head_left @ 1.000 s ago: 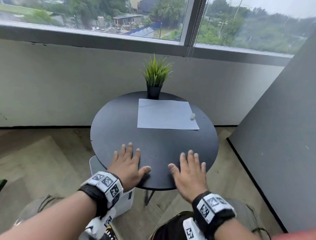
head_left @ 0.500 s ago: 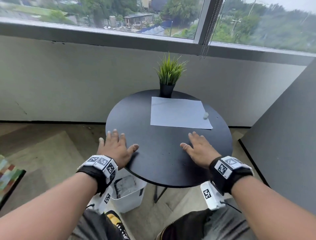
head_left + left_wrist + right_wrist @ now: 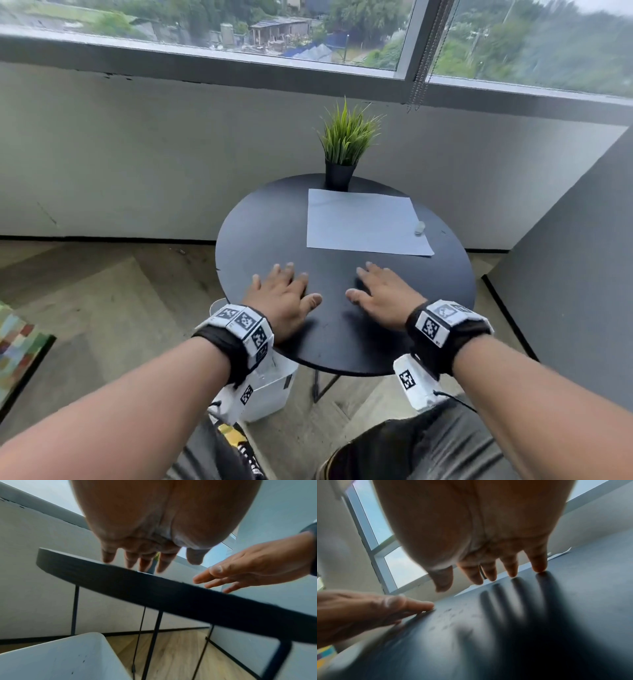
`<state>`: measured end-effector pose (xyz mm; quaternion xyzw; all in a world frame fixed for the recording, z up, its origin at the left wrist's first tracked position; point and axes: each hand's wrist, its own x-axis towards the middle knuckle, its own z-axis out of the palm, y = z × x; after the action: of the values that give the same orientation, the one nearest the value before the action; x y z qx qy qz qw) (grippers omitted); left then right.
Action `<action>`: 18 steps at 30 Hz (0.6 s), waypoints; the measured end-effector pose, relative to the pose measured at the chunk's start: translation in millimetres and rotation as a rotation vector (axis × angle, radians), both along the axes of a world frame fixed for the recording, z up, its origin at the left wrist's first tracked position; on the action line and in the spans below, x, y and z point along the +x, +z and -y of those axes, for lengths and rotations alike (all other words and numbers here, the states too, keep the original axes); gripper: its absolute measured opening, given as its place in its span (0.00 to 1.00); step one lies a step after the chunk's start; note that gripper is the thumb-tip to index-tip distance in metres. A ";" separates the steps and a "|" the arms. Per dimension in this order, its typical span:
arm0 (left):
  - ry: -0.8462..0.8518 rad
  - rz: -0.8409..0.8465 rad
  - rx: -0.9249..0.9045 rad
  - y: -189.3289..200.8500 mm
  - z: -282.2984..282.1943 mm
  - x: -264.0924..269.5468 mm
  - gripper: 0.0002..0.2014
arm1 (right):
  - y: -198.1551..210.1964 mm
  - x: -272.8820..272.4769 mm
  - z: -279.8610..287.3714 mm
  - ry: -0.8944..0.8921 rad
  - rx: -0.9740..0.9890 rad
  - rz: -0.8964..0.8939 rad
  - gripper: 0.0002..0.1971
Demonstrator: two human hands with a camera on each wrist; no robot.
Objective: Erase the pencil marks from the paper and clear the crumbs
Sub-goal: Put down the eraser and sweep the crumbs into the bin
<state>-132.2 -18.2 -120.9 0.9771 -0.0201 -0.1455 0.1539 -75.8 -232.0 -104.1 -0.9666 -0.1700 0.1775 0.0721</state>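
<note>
A white sheet of paper (image 3: 366,222) lies on the far half of a round black table (image 3: 260,233), and a small pale eraser (image 3: 420,226) sits at the sheet's right edge. No pencil marks show on it from here. My left hand (image 3: 284,294) lies flat on the near left of the tabletop with fingers spread and nothing in it. To its right my right hand (image 3: 380,291) hovers just above the table, fingers straight, also without anything in it; the wrist view shows these fingertips (image 3: 539,566) close to the surface. Both hands are well short of the paper.
A potted grass plant (image 3: 342,150) stands at the table's far edge, touching the paper's top. A white bin (image 3: 270,387) sits on the wooden floor under the table's near left side. A grey partition (image 3: 582,274) rises on the right, a wall and window behind.
Both hands have drawn closer together on the near part of the table, the left sliding in from the rim. The head view has swung left, so the table sits further right.
</note>
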 end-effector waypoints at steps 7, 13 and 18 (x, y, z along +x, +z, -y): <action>-0.135 0.211 -0.126 15.2 -9.2 -0.4 0.16 | 8.7 -39.4 14.4 0.202 0.384 0.027 0.26; 0.074 -0.042 0.113 -6.6 -12.8 -3.1 0.38 | -25.9 -68.7 30.7 -0.342 0.003 0.041 0.42; -0.028 0.176 -0.441 1.9 3.5 -24.3 0.24 | -31.2 -118.4 -14.6 -0.031 0.163 0.051 0.48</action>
<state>-156.5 -21.7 -119.1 0.9283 -0.0782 -0.0541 0.3594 -194.2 -217.4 -135.3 -0.9643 -0.1707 0.1372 0.1491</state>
